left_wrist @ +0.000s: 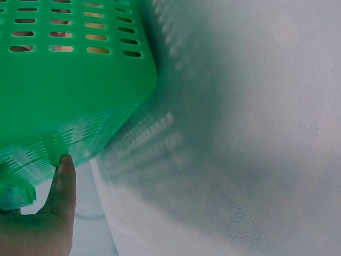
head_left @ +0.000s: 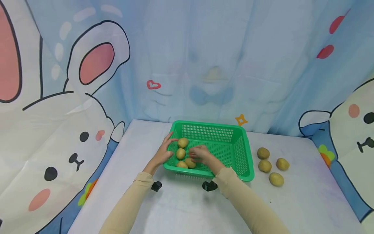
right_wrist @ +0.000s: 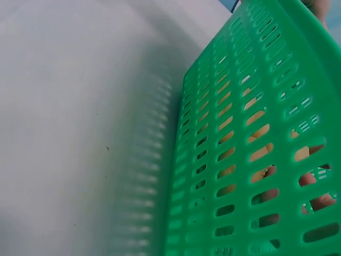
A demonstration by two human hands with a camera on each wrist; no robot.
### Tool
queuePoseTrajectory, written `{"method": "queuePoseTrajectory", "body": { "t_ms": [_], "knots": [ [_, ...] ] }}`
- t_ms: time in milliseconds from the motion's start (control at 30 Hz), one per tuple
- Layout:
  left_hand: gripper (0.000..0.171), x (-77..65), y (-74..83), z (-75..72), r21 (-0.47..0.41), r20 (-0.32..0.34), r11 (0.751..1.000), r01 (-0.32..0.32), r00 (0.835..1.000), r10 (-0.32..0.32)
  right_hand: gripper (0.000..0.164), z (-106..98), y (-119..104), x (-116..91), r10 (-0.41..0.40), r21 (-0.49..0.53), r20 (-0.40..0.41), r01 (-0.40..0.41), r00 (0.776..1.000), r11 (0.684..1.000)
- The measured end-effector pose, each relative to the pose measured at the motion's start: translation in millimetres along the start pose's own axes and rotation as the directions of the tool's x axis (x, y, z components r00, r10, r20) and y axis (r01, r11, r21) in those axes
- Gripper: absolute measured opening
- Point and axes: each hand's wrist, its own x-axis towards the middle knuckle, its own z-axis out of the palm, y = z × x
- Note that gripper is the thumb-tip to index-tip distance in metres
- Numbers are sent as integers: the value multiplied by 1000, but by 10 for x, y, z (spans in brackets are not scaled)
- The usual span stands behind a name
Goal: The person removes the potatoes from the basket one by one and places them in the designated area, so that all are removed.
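Potatoes (head_left: 180, 153) lie in the green basket (head_left: 216, 124) with the left hand (head_left: 163, 152) at their nine o'clock, its fingers spread at the rim. At their three o'clock, the right hand (head_left: 201, 153) bends its fingers; whether they hold anything cannot be told. Four more potatoes (head_left: 265, 166) rest on the table (head_left: 181, 208), toward the basket's four o'clock.

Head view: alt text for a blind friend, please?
A person's right hand is inside a green basket holding four potatoes, the left hand at its left rim. Four more potatoes lie on the white table, to the right.
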Motion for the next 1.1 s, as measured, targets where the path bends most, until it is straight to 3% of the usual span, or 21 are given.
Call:
{"method": "queuePoseTrajectory", "body": {
  "t_ms": [167, 267, 433, 1100],
  "knots": [
    [70, 6, -11, -1, 1, 5, 1000, 9, 1000, -9, 30, -4, 27, -8, 4, -7, -51, -5, 999, 1000],
    [70, 5, -24, 0, 6, 7, 1000, 19, 1000, -19, 25, 3, 48, -13, -2, -80, -64, -3, 998, 997],
    [69, 6, -40, 2, 13, 10, 1000, 23, 1000, -23, 34, 31, 62, -24, 18, -197, -23, -22, 1000, 980],
    [69, 16, -17, -15, -4, 17, 1000, 8, 1000, -8, 35, 95, 38, -16, -6, -273, 11, 9, 1000, 962]
  ]
}}
